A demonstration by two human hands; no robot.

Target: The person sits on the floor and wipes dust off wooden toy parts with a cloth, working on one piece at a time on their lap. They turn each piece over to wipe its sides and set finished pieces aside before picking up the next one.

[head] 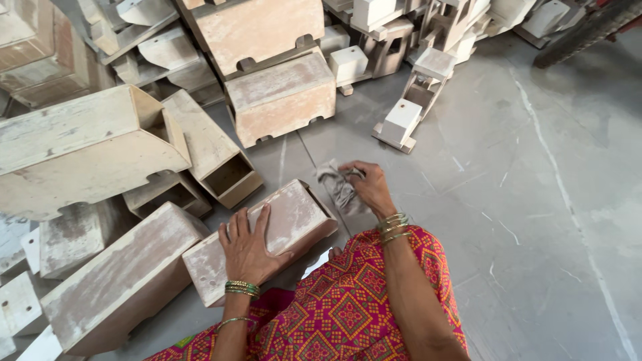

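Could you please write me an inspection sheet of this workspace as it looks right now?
Surface: grey stone floor with pale scratches.
Job's things: dusty wooden box lying on the floor; crumpled grey cloth.
Clutter: wooden boxes heaped at left; small white wooden frames at the top.
Hands: left hand flat on the box; right hand gripping the cloth.
Cables: nothing seen.
Surroundings: patterned pink garment over the knees; bangles on both wrists.
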